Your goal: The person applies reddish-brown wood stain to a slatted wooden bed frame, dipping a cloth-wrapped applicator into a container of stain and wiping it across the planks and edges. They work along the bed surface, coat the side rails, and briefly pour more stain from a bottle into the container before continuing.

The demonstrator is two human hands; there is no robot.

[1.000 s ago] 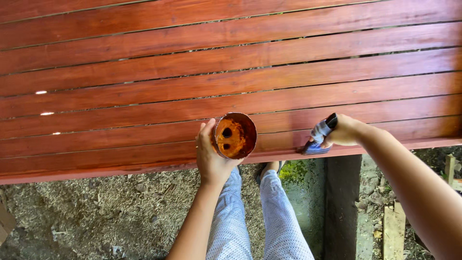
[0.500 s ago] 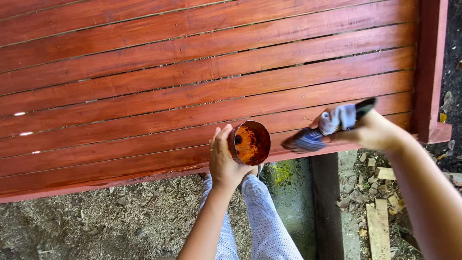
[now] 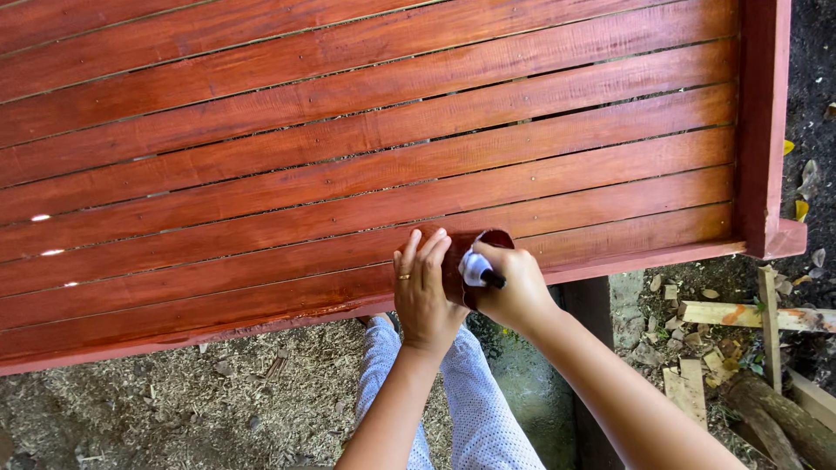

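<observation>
Left hand [image 3: 424, 292] fingers grip a stained cup [image 3: 475, 261], contents hidden; right hand [image 3: 514, 287] fingers clasp a brush [image 3: 479, 272].

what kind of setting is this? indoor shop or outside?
Most likely outdoors, a yard or makeshift work spot. The freshly stained slatted wooden frame stands over bare ground littered with wood shavings, and offcut wood scraps and fallen leaves lie on the dirt at right.

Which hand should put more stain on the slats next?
Probably the right hand: it holds the brush, dipped into the cup. The left hand is wrapped around the cup, so it is busy steadying it above the slats.
</observation>
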